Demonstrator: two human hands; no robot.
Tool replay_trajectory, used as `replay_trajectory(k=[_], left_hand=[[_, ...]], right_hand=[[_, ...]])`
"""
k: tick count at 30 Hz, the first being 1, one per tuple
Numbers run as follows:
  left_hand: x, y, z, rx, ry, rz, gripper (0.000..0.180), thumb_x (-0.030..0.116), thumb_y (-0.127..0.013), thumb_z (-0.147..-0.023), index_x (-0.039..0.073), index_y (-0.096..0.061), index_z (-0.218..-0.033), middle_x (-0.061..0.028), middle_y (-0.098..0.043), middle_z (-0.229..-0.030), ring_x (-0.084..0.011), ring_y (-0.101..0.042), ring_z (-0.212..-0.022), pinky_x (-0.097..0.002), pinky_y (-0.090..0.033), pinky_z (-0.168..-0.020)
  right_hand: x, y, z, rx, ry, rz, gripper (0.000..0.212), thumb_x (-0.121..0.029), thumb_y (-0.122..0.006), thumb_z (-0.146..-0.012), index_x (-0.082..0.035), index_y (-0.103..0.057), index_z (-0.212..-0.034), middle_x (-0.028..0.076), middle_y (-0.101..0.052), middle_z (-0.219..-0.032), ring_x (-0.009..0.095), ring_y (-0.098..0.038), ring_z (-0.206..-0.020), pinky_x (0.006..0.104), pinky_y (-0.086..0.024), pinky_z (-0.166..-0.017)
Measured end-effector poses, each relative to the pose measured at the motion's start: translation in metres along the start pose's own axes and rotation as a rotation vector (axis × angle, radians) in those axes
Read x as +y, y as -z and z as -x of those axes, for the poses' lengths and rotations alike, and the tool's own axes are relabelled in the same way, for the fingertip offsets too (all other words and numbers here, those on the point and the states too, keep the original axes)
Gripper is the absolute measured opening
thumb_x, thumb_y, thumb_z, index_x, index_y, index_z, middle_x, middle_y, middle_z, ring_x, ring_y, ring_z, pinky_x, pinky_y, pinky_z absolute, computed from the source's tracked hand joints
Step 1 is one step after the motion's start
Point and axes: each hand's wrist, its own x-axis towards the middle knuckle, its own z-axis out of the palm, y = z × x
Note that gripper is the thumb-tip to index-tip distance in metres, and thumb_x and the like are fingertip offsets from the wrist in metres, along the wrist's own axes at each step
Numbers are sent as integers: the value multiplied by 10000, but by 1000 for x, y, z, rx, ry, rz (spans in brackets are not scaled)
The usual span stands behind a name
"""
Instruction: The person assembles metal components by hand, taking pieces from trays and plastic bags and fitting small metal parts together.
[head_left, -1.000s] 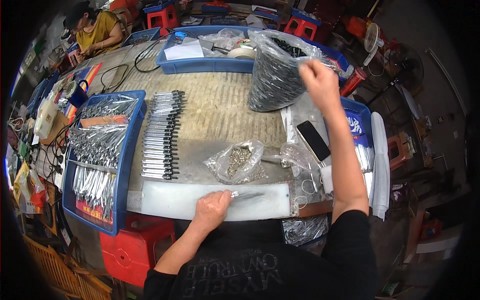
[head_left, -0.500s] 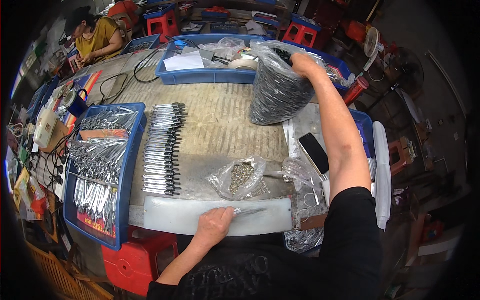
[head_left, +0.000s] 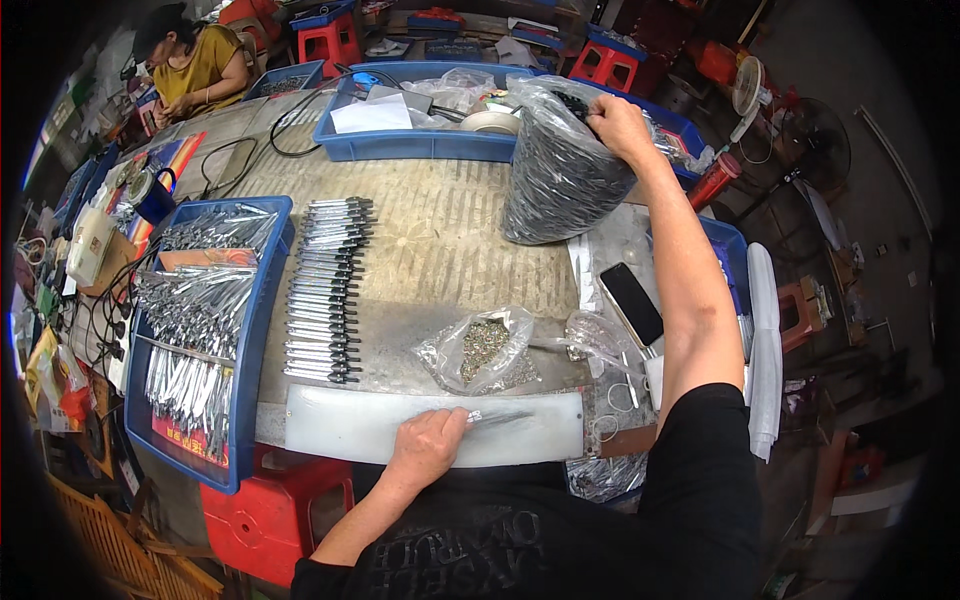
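My left hand (head_left: 428, 443) is closed and rests on a long, pale translucent plastic board (head_left: 345, 425) at the table's front edge. A small pale piece shows at its fingertips, too small to name. Far right, my right hand (head_left: 618, 125) is at the mouth of a tall clear plastic bag (head_left: 565, 180) packed with black parts. Its fingers are curled, and what they grip is hidden. Behind the board sits an open bag of small brass-coloured parts (head_left: 485, 345). To its left, several slim silver rods with black ends (head_left: 322, 290) lie side by side in a column.
A blue tray (head_left: 262, 335) of silver strips stands at the left. Another blue tray (head_left: 420, 148) with cables and a tape roll lies at the back. Near my right arm is a phone (head_left: 632, 303). A co-worker (head_left: 205, 70) sits far left; a red stool (head_left: 262, 520) stands below.
My right hand has drawn slightly up and to the right, from inside the bag's mouth to its rim. My left hand stays on the board. The view has shifted a little.
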Motion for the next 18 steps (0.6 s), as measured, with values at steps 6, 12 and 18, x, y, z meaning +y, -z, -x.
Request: replay_trajectory(k=[6,12,18], left_hand=[[1,1,1,-24,7,-30,120,115,-606,-743,78,-492,-742,-51,-468,-580,-214,-531,-516,-333,-441,-455],[1,1,2,-13,11,-33,114,114,-598,-749,76,-491,-742,-53,-464,-573,-216,-531,-514,-339,-438,-451],[-1,-1,2,58,1,28,157,72,-649,-713,47,-508,-778,-72,-476,-560,-241,-523,-499,-351,-410,-441]], right_hand=[[-1,11,20,249,-1,-228,164,-137,-602,-766,-40,-583,-896,148,-614,-751,276,-609,-729,351,-459,-665],[-8,28,53,307,12,-572,203,-125,-616,-781,-25,-594,-956,58,-623,-735,110,-576,-680,249,-452,-655],[-61,36,141,181,37,-923,148,-61,-600,-798,17,-601,-924,3,-591,-772,55,-518,-705,200,-428,-645]])
